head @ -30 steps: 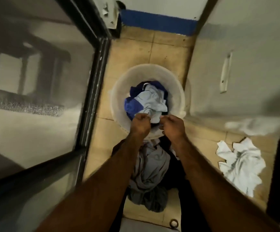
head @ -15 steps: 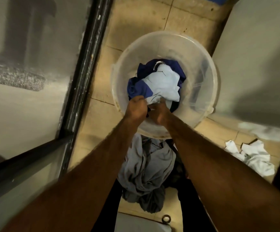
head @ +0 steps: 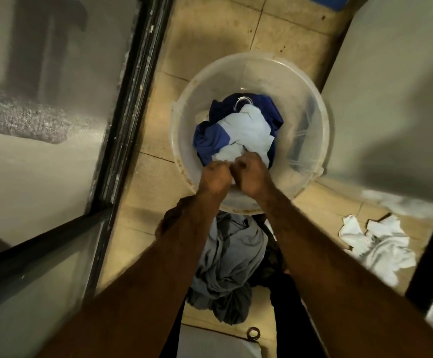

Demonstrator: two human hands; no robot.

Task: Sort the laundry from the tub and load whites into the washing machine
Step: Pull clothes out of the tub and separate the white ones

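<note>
A round translucent plastic tub (head: 311,117) stands on the tiled floor. Inside it lies a blue and white garment (head: 246,127), white panel on top, dark blue cloth around it. My left hand (head: 214,177) and my right hand (head: 253,174) are side by side over the tub's near rim, fingers curled, each gripping the near edge of that garment. The fingertips are hidden from view. A white garment (head: 375,246) lies crumpled on the floor at the right.
A grey garment pile (head: 225,267) lies on the floor between my forearms, below the tub. A dark-framed glass door (head: 122,120) runs along the left. A pale wall or appliance side (head: 396,104) stands at the right. A small ring (head: 253,333) lies on the floor near the bottom.
The view has come closer over the tub. Both hands moved together onto the near edge of the blue and white garment and keep gripping it.
</note>
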